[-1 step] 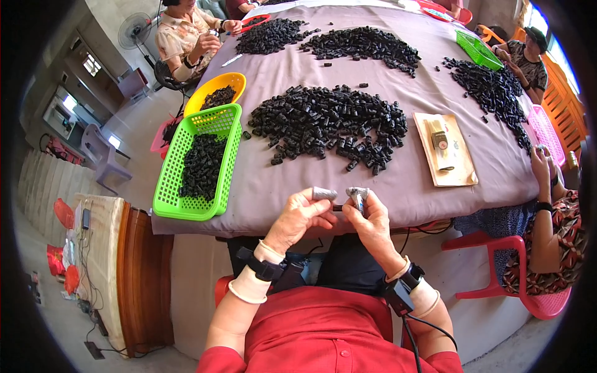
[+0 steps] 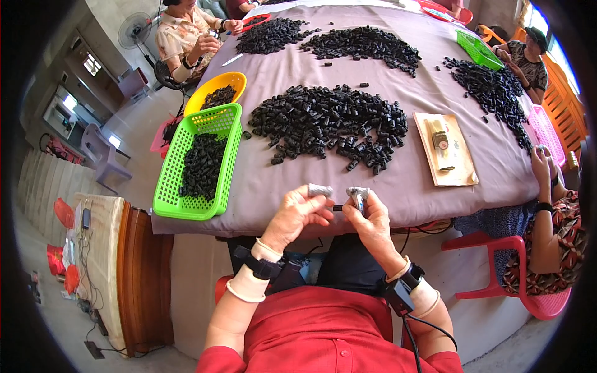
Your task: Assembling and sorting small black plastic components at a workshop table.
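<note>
Mauve cloth is covering the counter; many small black cylinders are lying heaped, fewer in a green plastic basket; right hand is pinching one black cylinder, left hand showing an unclear grip.

Near the desk's front edge, the hands hide both ends of a small black cylinder. Along the left edge, the green basket partly covers a pink container. Farther up, the picture's top crops a co-worker's head.
</note>
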`<state>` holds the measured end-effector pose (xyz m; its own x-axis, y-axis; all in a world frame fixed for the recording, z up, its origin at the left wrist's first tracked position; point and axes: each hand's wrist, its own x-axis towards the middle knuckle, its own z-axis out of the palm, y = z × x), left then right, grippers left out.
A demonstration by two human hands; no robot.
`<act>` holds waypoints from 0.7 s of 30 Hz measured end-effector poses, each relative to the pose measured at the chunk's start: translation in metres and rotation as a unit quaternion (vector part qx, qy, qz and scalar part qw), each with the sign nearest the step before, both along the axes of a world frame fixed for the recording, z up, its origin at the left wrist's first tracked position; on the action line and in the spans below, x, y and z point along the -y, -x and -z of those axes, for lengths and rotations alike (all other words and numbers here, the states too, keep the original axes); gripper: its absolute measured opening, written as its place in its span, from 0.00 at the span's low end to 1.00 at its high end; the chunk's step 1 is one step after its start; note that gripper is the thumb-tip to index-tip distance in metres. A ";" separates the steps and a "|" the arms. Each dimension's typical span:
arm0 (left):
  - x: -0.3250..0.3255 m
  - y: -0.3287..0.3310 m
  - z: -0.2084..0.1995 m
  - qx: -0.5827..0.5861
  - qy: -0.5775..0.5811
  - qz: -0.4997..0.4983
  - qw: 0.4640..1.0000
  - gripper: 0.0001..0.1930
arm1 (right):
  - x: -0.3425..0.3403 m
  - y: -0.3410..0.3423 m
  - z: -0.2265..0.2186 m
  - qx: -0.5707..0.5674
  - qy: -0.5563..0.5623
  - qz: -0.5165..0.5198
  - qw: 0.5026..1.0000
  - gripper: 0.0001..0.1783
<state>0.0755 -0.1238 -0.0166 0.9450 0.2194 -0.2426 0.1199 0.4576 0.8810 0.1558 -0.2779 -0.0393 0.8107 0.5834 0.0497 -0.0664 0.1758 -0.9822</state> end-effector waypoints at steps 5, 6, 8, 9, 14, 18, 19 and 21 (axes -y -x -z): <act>-0.049 0.004 0.007 0.020 0.013 -0.120 0.992 0.08 | 0.001 0.003 -0.003 -0.015 0.014 -0.004 1.000 0.09; -0.059 0.002 0.006 0.027 0.020 -0.147 0.989 0.07 | 0.001 0.002 -0.002 -0.014 0.008 -0.010 1.000 0.11; -0.080 -0.004 0.009 0.028 0.030 -0.218 0.975 0.06 | 0.002 0.001 -0.002 -0.011 0.009 -0.005 1.000 0.11; -0.089 -0.006 0.006 0.025 0.036 -0.240 0.970 0.05 | 0.002 0.002 -0.002 -0.008 0.009 -0.004 1.000 0.11; -0.126 -0.022 0.008 0.020 0.039 -0.265 0.963 0.06 | 0.000 0.002 -0.005 0.001 0.022 0.001 1.000 0.09; -0.148 -0.046 0.005 0.050 0.138 -0.304 0.941 0.08 | -0.002 -0.001 -0.005 0.003 0.027 -0.002 1.000 0.10; -0.153 -0.056 0.003 0.069 0.152 -0.318 0.933 0.08 | -0.001 -0.001 -0.006 0.002 0.028 -0.001 1.000 0.10; -0.168 -0.077 0.002 0.116 0.190 -0.338 0.915 0.08 | -0.001 -0.001 -0.006 0.010 0.018 0.000 1.000 0.10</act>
<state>0.1525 0.0438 -0.0183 0.6608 0.7132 -0.2339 -0.4726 0.6375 0.6084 0.1569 -0.2769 -0.0333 0.8095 0.5854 0.0444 -0.0475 0.1407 -0.9889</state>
